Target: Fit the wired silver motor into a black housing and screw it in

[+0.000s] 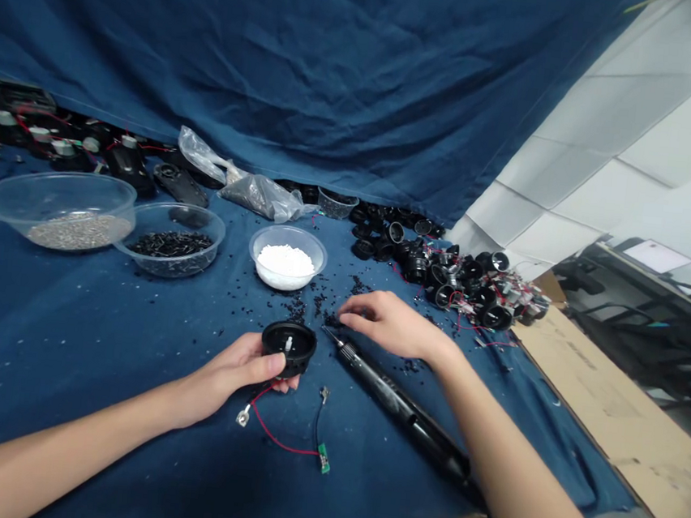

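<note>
1. Housing [298, 351], black and round, is gripped by the left hand [243, 367] over the front half of the desk [70, 330].
2. Right hand [385, 321] is half-curled beside scattered black bits [330, 320]; whether anything is pinched cannot be told.
3. Toward the front edge, room is narrowed by a screwdriver [401, 404].

A blue cloth [148, 338] carries a wide bowl [2, 208], a middle bowl [199, 261] and a small bowl [319, 265], with a plastic bag [266, 196] behind them. A screwdriver [390, 395] lies beside scattered black bits [297, 310]. A heap of black parts [480, 288] sits to the right; what look like dark shells [129, 166] line the far left.
</note>
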A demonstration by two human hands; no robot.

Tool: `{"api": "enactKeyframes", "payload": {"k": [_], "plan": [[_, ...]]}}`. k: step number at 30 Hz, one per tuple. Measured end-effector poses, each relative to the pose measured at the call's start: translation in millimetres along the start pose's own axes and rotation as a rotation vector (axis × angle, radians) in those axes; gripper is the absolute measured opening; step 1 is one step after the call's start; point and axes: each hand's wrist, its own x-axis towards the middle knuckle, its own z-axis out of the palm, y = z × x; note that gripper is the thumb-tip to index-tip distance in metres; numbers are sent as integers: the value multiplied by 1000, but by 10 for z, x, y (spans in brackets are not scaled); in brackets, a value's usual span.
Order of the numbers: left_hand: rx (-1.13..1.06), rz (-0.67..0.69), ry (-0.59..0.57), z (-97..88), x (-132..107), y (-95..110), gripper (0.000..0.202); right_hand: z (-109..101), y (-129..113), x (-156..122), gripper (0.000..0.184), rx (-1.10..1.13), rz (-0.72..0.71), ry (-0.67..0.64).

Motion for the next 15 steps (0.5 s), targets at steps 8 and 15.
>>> {"api": "enactKeyframes", "payload": {"k": [8, 15], "plan": [[19, 19, 45, -27, 11, -53, 43, 7, -15, -986, 44, -153, 395, -328], [90, 42, 85, 5, 28, 19, 48, 311, -4, -1174, 24, -54, 491, -142]]}}
